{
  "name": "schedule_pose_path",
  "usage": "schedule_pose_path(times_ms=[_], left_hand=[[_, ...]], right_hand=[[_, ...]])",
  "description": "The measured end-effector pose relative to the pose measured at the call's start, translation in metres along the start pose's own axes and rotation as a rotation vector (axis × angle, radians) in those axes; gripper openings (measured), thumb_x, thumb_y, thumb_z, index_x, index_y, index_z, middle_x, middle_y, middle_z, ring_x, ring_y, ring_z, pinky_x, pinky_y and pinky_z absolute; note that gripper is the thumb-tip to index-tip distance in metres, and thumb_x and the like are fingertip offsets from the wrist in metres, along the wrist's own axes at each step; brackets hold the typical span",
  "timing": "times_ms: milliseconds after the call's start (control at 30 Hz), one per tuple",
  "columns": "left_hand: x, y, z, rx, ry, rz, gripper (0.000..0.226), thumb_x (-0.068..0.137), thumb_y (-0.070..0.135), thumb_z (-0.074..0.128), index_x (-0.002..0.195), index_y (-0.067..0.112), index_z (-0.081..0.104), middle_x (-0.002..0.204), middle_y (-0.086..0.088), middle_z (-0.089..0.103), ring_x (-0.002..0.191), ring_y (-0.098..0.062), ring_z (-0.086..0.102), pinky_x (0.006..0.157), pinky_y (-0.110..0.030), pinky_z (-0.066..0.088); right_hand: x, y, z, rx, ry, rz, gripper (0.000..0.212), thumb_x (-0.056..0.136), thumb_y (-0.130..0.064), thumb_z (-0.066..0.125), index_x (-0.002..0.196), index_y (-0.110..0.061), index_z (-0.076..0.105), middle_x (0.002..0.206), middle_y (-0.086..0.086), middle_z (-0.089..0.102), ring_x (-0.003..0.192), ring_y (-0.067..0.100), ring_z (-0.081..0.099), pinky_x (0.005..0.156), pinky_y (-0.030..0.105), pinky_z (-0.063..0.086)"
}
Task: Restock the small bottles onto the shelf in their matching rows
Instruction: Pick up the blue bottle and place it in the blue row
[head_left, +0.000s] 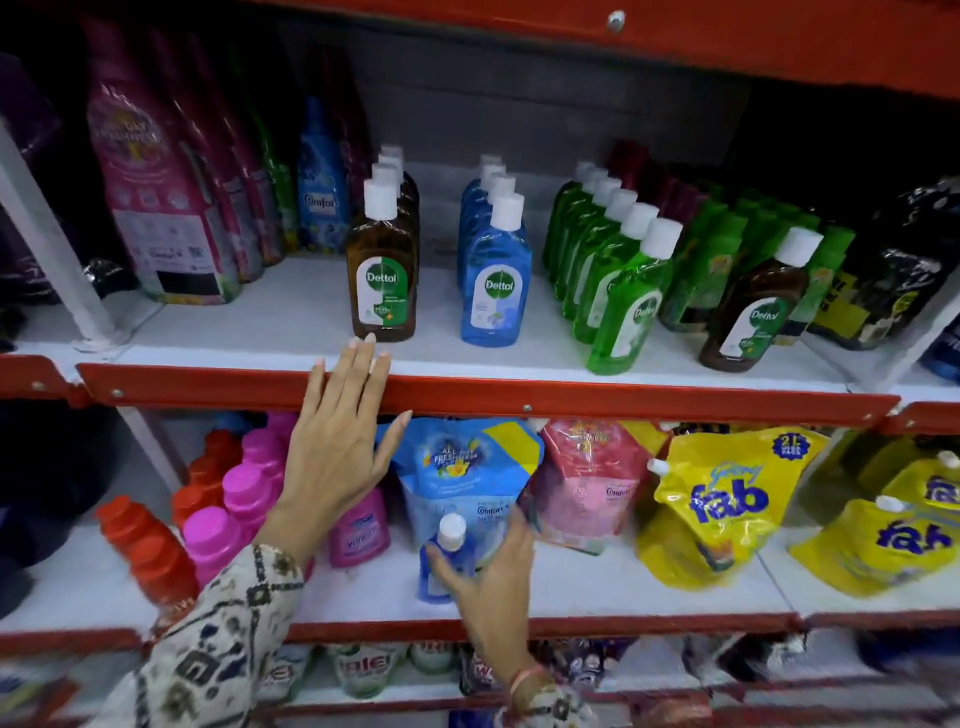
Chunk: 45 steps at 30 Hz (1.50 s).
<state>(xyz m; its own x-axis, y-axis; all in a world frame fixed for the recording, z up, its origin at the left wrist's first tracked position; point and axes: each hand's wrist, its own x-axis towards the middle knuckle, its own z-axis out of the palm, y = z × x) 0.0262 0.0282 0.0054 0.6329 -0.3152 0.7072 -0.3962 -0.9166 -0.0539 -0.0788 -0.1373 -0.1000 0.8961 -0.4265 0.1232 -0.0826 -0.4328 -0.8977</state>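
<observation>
On the upper shelf (270, 317) stand three rows of small white-capped bottles: a brown row (383, 270), a blue row (493, 280) and a green row (618, 291). One lone brown bottle (758, 306) leans at the right of the green row. My left hand (343, 431) lies flat with fingers spread on the shelf's red front lip, just below the brown row. My right hand (488, 577) grips a small blue bottle (447, 561) upright in front of the lower shelf; it is blurred by motion.
Tall pink and blue refill pouches (156, 171) fill the upper shelf's left. Green and dark packs (904, 270) crowd its right. The lower shelf holds red and pink bottles (244, 499), a blue pouch (467, 467), a pink pouch (587, 483) and yellow pouches (727, 499).
</observation>
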Motion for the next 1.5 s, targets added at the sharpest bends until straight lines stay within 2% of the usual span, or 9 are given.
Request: schedule_pose_path(times_ms=[133, 333, 500, 600, 733, 867, 1033, 1200, 1500], left_hand=[[0.001, 0.0, 0.0, -0.035, 0.031, 0.003, 0.063, 0.101, 0.043, 0.038, 0.148, 0.002, 0.035, 0.153, -0.02, 0.041, 0.144, -0.033, 0.036, 0.122, -0.052, 0.019], [0.0, -0.002, 0.004, -0.052, 0.067, 0.009, 0.061, 0.101, 0.041, 0.042, 0.148, 0.003, 0.035, 0.15, -0.019, 0.045, 0.141, -0.032, 0.037, 0.123, -0.05, 0.017], [-0.001, -0.002, 0.008, -0.038, 0.059, -0.001, 0.063, 0.101, 0.043, 0.042, 0.149, 0.004, 0.033, 0.15, -0.021, 0.044, 0.142, -0.034, 0.036, 0.124, -0.05, 0.013], [-0.001, 0.0, 0.01, -0.034, 0.06, -0.008, 0.063, 0.1, 0.043, 0.044, 0.149, 0.004, 0.033, 0.148, -0.022, 0.045, 0.141, -0.036, 0.036, 0.123, -0.053, 0.014], [-0.001, 0.001, 0.007, -0.035, 0.049, -0.01, 0.063, 0.099, 0.043, 0.043, 0.149, 0.004, 0.034, 0.147, -0.021, 0.046, 0.141, -0.036, 0.038, 0.124, -0.052, 0.013], [-0.001, 0.0, 0.004, -0.052, 0.035, -0.009, 0.063, 0.099, 0.043, 0.041, 0.148, 0.005, 0.037, 0.146, -0.02, 0.049, 0.139, -0.034, 0.039, 0.123, -0.05, 0.014], [-0.001, 0.001, 0.002, -0.068, 0.031, -0.009, 0.062, 0.098, 0.043, 0.04, 0.146, 0.004, 0.041, 0.144, -0.019, 0.052, 0.138, -0.034, 0.044, 0.122, -0.052, 0.018], [-0.001, 0.0, 0.002, -0.088, 0.041, 0.001, 0.061, 0.097, 0.044, 0.04, 0.144, 0.005, 0.044, 0.139, -0.018, 0.056, 0.134, -0.032, 0.045, 0.122, -0.049, 0.017], [-0.001, 0.0, -0.002, -0.115, 0.01, -0.002, 0.062, 0.097, 0.047, 0.037, 0.144, 0.007, 0.044, 0.136, -0.015, 0.058, 0.131, -0.029, 0.047, 0.122, -0.047, 0.016]], right_hand=[[-0.012, 0.016, 0.044, 0.062, 0.025, 0.223, 0.112, 0.053, -0.058, 0.08, 0.142, -0.008, 0.031, 0.125, 0.005, 0.043, 0.12, 0.029, 0.052, 0.099, 0.04, 0.047], [-0.009, 0.017, 0.062, 0.104, 0.165, 0.311, 0.077, 0.062, -0.033, 0.086, 0.123, -0.009, 0.047, 0.118, 0.005, 0.053, 0.105, 0.029, 0.06, 0.086, 0.037, 0.05], [-0.01, 0.014, 0.033, 0.092, 0.162, 0.208, 0.071, 0.058, -0.035, 0.089, 0.116, -0.014, 0.053, 0.111, 0.002, 0.063, 0.1, 0.023, 0.063, 0.079, 0.027, 0.045], [-0.007, -0.004, 0.005, 0.123, 0.139, 0.121, 0.07, 0.055, -0.038, 0.09, 0.114, -0.021, 0.054, 0.108, -0.005, 0.065, 0.096, 0.01, 0.063, 0.085, 0.029, 0.051], [0.002, -0.042, -0.035, 0.207, 0.145, -0.025, 0.071, 0.051, -0.037, 0.093, 0.111, -0.028, 0.057, 0.106, -0.014, 0.067, 0.099, -0.005, 0.062, 0.086, 0.013, 0.05], [0.019, -0.09, -0.068, 0.304, 0.169, -0.156, 0.075, 0.047, -0.047, 0.091, 0.113, -0.026, 0.062, 0.107, -0.004, 0.072, 0.1, 0.014, 0.07, 0.088, 0.037, 0.058], [0.045, -0.149, -0.103, 0.353, 0.262, -0.296, 0.075, 0.049, -0.051, 0.088, 0.113, -0.021, 0.063, 0.103, -0.002, 0.074, 0.095, 0.014, 0.071, 0.082, 0.033, 0.06], [0.083, -0.187, -0.112, 0.309, 0.325, -0.323, 0.071, 0.055, -0.049, 0.089, 0.115, -0.023, 0.062, 0.105, -0.008, 0.071, 0.095, 0.006, 0.068, 0.082, 0.019, 0.055], [0.142, -0.188, -0.092, 0.11, 0.339, -0.287, 0.075, 0.054, -0.062, 0.082, 0.112, -0.017, 0.064, 0.104, -0.002, 0.07, 0.092, 0.016, 0.066, 0.08, 0.037, 0.057]])
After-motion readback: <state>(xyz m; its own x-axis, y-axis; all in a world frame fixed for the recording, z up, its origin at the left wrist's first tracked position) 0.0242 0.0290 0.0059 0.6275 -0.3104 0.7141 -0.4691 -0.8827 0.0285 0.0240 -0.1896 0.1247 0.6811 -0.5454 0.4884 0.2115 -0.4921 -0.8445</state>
